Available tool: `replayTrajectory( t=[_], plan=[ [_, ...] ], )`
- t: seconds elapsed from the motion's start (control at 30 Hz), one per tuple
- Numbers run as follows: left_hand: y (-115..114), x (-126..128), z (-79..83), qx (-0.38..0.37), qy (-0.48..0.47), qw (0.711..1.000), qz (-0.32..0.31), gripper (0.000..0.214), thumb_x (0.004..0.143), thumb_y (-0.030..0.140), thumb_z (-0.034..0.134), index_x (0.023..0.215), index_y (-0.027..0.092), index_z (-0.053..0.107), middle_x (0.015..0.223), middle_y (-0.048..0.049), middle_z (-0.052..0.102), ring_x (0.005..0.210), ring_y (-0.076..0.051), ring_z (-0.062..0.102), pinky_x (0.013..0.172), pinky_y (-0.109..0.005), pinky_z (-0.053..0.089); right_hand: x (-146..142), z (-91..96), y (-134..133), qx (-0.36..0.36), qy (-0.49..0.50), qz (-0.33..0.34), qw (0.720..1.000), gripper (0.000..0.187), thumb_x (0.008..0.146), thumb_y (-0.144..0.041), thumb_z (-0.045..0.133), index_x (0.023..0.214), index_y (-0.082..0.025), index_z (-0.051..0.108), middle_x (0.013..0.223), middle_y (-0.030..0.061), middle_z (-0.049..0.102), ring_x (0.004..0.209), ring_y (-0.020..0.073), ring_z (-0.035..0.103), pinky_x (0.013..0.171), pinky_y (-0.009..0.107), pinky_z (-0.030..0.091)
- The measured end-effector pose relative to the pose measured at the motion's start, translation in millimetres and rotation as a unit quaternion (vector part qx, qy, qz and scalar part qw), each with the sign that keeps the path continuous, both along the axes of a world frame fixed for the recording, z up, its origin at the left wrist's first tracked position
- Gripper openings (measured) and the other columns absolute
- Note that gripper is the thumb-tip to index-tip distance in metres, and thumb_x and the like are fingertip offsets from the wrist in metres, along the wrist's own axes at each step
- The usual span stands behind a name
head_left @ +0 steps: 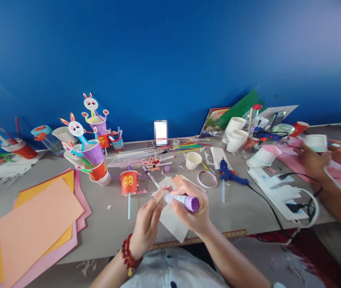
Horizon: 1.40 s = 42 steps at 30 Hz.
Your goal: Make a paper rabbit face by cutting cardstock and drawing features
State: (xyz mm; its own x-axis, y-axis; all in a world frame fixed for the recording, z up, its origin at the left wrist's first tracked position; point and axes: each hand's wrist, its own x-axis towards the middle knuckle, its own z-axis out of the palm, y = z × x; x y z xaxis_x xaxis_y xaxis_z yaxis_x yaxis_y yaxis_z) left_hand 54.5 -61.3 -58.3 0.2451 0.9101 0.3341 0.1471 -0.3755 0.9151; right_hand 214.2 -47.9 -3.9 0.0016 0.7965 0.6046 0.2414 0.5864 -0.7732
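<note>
My right hand (pixel 197 210) is wrapped round a purple-and-white glue stick (pixel 185 201), its tip tilted toward my left fingers. The fingers of my left hand (pixel 147 220) are pinched on a small pale piece that looks like paper, mostly hidden by the fingertips. Glue stick and piece meet or nearly meet; contact is hard to make out. Beneath both hands lies a white sheet of paper (pixel 173 225). Beyond them are a small purple cap (pixel 167 169) and a marker (pixel 150 177). A red paper cup (pixel 129 183) with straws attached stands left of my hands.
Rabbit-faced cup figures (pixel 91 154) and coloured paper sheets (pixel 40 216) are at left. To the right are a tape roll (pixel 207 179), a blue glue gun (pixel 232 176), a white cup (pixel 193 160) and a power strip (pixel 278 196) with cables. Another person's hands (pixel 313 158) hold a cup at far right.
</note>
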Motion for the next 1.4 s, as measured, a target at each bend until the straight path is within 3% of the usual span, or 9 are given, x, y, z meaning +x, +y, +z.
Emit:
replayTrajectory(
  t=[0.17, 0.5, 0.7, 0.97, 1.17, 1.4],
  plan=[
    [-3.8, -1.8, -1.2, -0.034, -0.001, 0.999, -0.005, 0.042, 0.104, 0.028, 0.038, 0.144, 0.022, 0.05, 0.142, -0.0078, 0.058, 0.135, -0.023, 0.051, 0.111, -0.034, 0.043, 1.8, 0.1, 0.4, -0.005, -0.013, -0.021, 1.0, 0.011, 0.076, -0.017, 0.06, 0.065, -0.02, 0.058, 0.058, -0.002, 0.056, 0.051, 0.013, 0.047, 0.051, 0.026, 0.035],
    [-6.6, -0.5, -1.3, -0.025, -0.021, 0.999, -0.006, 0.041, 0.104, 0.028, 0.038, 0.142, 0.021, 0.052, 0.142, -0.0086, 0.058, 0.133, -0.023, 0.053, 0.112, -0.036, 0.042, 0.3, 4.7, -2.1, 0.012, -0.02, -0.025, 0.999, 0.009, 0.075, -0.018, 0.059, 0.066, -0.021, 0.059, 0.057, -0.0021, 0.055, 0.05, 0.0134, 0.048, 0.049, 0.026, 0.036],
    [-6.5, 1.2, -2.6, 0.025, 0.0, 0.999, 0.02, 0.039, 0.103, 0.028, 0.042, 0.138, 0.022, 0.057, 0.127, -0.0098, 0.068, 0.115, -0.023, 0.066, 0.1, -0.034, 0.053, -1.2, 6.6, -4.1, 0.022, -0.024, -0.01, 0.999, 0.007, 0.074, -0.018, 0.059, 0.068, -0.022, 0.06, 0.059, -0.0009, 0.058, 0.052, 0.0148, 0.051, 0.051, 0.027, 0.039],
    [-8.6, 3.2, -3.1, 0.034, 0.004, 0.999, 0.027, 0.036, 0.103, 0.03, 0.043, 0.132, 0.021, 0.061, 0.115, -0.0082, 0.074, 0.088, -0.018, 0.072, 0.08, -0.025, 0.057, -2.5, 7.6, -4.5, 0.028, -0.017, -0.006, 0.999, 0.005, 0.073, -0.018, 0.059, 0.069, -0.022, 0.059, 0.061, -0.0008, 0.059, 0.053, 0.0151, 0.054, 0.052, 0.027, 0.041],
    [-7.9, 3.0, -1.3, 0.013, -0.002, 1.0, 0.02, 0.039, 0.103, 0.029, 0.042, 0.137, 0.019, 0.058, 0.132, -0.0108, 0.066, 0.121, -0.024, 0.063, 0.103, -0.034, 0.05, -1.6, 6.1, -5.8, 0.022, -0.017, -0.021, 0.999, 0.007, 0.076, -0.019, 0.058, 0.07, -0.022, 0.059, 0.059, -0.0016, 0.057, 0.051, 0.0146, 0.052, 0.051, 0.027, 0.041],
    [-6.9, 2.3, -3.8, -0.001, -0.02, 0.999, 0.039, 0.038, 0.101, 0.033, 0.045, 0.135, 0.021, 0.06, 0.127, -0.0111, 0.069, 0.112, -0.024, 0.067, 0.097, -0.033, 0.054, -3.3, 4.5, -5.2, 0.015, -0.026, -0.018, 0.999, 0.009, 0.076, -0.018, 0.058, 0.067, -0.022, 0.059, 0.058, -0.0017, 0.055, 0.05, 0.0138, 0.049, 0.049, 0.026, 0.037]
  ],
)
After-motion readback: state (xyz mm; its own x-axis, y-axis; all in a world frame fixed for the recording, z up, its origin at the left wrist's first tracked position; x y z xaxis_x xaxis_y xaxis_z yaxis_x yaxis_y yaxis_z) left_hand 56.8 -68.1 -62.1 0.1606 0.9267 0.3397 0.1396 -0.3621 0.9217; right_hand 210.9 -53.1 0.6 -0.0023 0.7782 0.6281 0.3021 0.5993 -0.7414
